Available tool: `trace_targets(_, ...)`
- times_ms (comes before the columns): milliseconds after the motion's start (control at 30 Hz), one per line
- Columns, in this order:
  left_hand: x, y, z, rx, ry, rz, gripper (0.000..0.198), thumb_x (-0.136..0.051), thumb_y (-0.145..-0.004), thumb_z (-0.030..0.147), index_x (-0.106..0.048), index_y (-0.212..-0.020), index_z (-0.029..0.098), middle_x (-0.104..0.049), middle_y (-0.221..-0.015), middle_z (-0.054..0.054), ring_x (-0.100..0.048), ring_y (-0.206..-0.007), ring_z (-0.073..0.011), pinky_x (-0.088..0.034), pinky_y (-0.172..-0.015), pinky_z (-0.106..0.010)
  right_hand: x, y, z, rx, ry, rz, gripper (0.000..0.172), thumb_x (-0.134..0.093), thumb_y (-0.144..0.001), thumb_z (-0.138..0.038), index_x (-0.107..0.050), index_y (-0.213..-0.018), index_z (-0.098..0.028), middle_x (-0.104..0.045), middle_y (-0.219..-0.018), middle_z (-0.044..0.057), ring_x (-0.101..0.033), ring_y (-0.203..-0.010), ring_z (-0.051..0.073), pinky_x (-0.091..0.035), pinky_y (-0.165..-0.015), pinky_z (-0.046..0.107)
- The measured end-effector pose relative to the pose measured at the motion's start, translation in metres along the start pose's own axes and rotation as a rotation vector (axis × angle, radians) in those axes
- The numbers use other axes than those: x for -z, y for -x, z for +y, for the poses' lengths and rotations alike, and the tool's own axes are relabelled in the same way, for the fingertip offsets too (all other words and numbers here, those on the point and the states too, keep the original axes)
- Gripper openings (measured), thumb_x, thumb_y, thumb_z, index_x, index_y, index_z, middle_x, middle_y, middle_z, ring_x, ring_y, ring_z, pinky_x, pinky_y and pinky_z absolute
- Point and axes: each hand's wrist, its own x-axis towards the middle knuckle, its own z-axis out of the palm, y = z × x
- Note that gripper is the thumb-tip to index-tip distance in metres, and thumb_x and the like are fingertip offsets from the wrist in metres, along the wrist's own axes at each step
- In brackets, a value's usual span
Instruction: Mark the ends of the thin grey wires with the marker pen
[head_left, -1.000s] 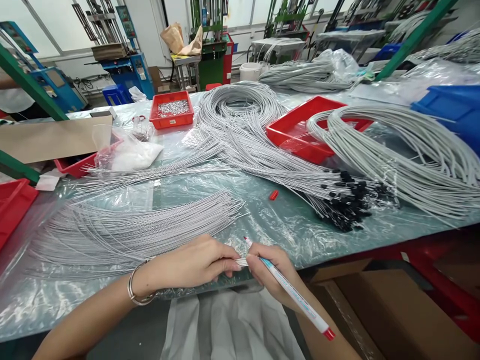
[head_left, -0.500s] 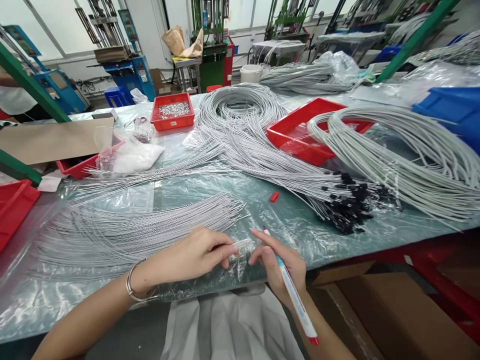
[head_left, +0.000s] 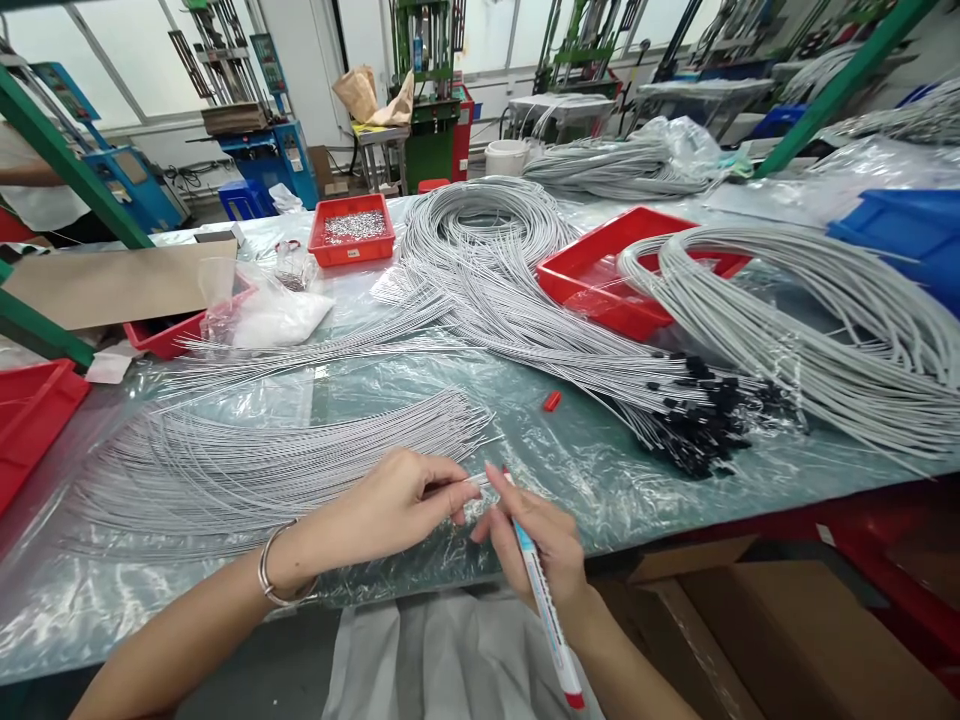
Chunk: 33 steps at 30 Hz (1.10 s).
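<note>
My left hand (head_left: 424,500) pinches the end of a thin grey cable (head_left: 480,481) between thumb and fingers. Close by on the right, my right hand (head_left: 536,540) holds a white and blue marker pen (head_left: 551,625) with a red end, its tip up beside the cable end. Whether the pen touches the cable I cannot tell. Behind my left wrist a fan of cut grey cables (head_left: 300,455) lies on the plastic-covered table (head_left: 390,375). A small red pen cap (head_left: 552,401) rests on the sheet beyond my hands.
A large cable bundle (head_left: 525,320) ends in black connectors (head_left: 701,415). To its right lie a red tray (head_left: 600,290) and coiled thicker cables (head_left: 795,330). A red bin (head_left: 352,252) holds small metal parts. Cardboard boxes (head_left: 787,630) stand below the table's right side.
My right hand has moved left with the marker pen, bringing its fingers up to the cable end. My left hand has stayed almost in place. The view has shifted slightly.
</note>
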Motion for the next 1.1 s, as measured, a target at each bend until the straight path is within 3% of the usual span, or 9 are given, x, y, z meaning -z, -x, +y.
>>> trace_targets(167, 0.000, -0.001, 0.003, -0.051, -0.041, 0.007, 0.035, -0.041, -0.096, 0.031, -0.062, -0.075, 0.014, -0.055, -0.060, 0.003, -0.040, -0.049, -0.0049, -0.030, -0.049, -0.018, 0.006, 0.000, 0.001, -0.024, 0.021, 0.027, 0.056, -0.047, -0.085, -0.006, -0.040, -0.139, -0.021, -0.066, -0.068, 0.000, -0.060, -0.059, 0.015, -0.050, -0.060, 0.028)
trace_targets(233, 0.001, -0.001, 0.004, -0.065, -0.057, -0.011, 0.033, -0.040, -0.096, 0.029, -0.061, -0.075, 0.014, -0.058, -0.062, 0.002, -0.046, -0.052, -0.0058, -0.033, -0.052, -0.018, 0.011, -0.002, 0.003, -0.120, 0.002, 0.050, 0.037, -0.048, -0.087, -0.014, -0.052, -0.124, -0.019, -0.064, -0.065, -0.001, -0.058, -0.054, 0.014, -0.049, -0.057, 0.026)
trace_targets(300, 0.001, 0.000, 0.004, -0.093, -0.073, -0.049, 0.033, -0.039, -0.097, 0.029, -0.061, -0.076, 0.014, -0.061, -0.066, 0.001, -0.052, -0.057, -0.0074, -0.035, -0.056, -0.018, 0.016, -0.007, 0.004, -0.198, -0.019, -0.040, 0.013, -0.051, -0.087, -0.025, -0.059, -0.094, -0.019, -0.057, -0.057, -0.003, -0.052, -0.047, 0.012, -0.044, -0.049, 0.023)
trace_targets(400, 0.000, 0.000, 0.002, -0.132, -0.091, -0.132, 0.032, -0.040, -0.097, 0.030, -0.062, -0.079, 0.015, -0.064, -0.069, 0.001, -0.057, -0.061, -0.0086, -0.038, -0.060, -0.018, 0.021, -0.015, 0.003, -0.239, -0.053, -0.273, 0.025, -0.049, -0.088, -0.032, -0.049, -0.065, -0.020, -0.045, -0.048, -0.006, -0.042, -0.042, 0.009, -0.034, -0.044, 0.022)
trace_targets(533, 0.000, 0.001, 0.001, -0.134, -0.099, -0.225, 0.024, -0.043, -0.095, 0.023, -0.062, -0.083, 0.015, -0.067, -0.073, 0.000, -0.060, -0.065, -0.0094, -0.040, -0.062, -0.018, 0.021, -0.020, -0.002, -0.231, -0.076, -0.387, 0.031, -0.043, -0.091, -0.026, -0.045, -0.060, -0.019, -0.040, -0.048, -0.006, -0.036, -0.043, 0.008, -0.030, -0.045, 0.022)
trace_targets(667, 0.003, 0.002, 0.001, -0.091, -0.091, -0.253, 0.023, -0.045, -0.094, 0.027, -0.062, -0.081, 0.015, -0.065, -0.068, 0.000, -0.058, -0.060, -0.0097, -0.039, -0.057, -0.018, 0.022, -0.019, -0.004, -0.199, -0.060, -0.378, 0.033, -0.042, -0.089, -0.023, -0.040, -0.057, -0.020, -0.035, -0.049, -0.006, -0.033, -0.045, 0.008, -0.028, -0.046, 0.023)
trace_targets(800, 0.004, 0.003, 0.000, -0.039, -0.095, -0.217, 0.032, -0.041, -0.096, 0.037, -0.060, -0.082, 0.015, -0.061, -0.062, 0.002, -0.055, -0.054, -0.0093, -0.037, -0.053, -0.019, 0.026, -0.018, -0.002, -0.303, -0.079, -0.341, 0.034, -0.043, -0.090, -0.028, -0.036, -0.057, -0.020, -0.031, -0.048, -0.007, -0.030, -0.042, 0.008, -0.025, -0.045, 0.024)
trace_targets(933, 0.001, 0.005, 0.001, -0.099, -0.199, -0.169, 0.036, -0.038, -0.097, 0.038, -0.058, -0.077, 0.015, -0.061, -0.063, 0.001, -0.054, -0.056, -0.0097, -0.035, -0.056, -0.021, 0.026, -0.016, 0.002, -0.379, -0.087, -0.335, 0.035, -0.043, -0.090, -0.031, -0.036, -0.057, -0.021, -0.032, -0.046, -0.006, -0.031, -0.042, 0.008, -0.026, -0.045, 0.024)
trace_targets(1100, -0.003, 0.005, 0.003, -0.151, -0.260, -0.128, 0.039, -0.033, -0.099, 0.034, -0.055, -0.073, 0.015, -0.060, -0.062, 0.000, -0.054, -0.055, -0.0101, -0.034, -0.055, -0.023, 0.023, -0.014, 0.005, -0.366, -0.099, -0.300, 0.037, -0.044, -0.091, -0.032, -0.038, -0.056, -0.021, -0.038, -0.044, -0.006, -0.034, -0.040, 0.008, -0.028, -0.043, 0.023)
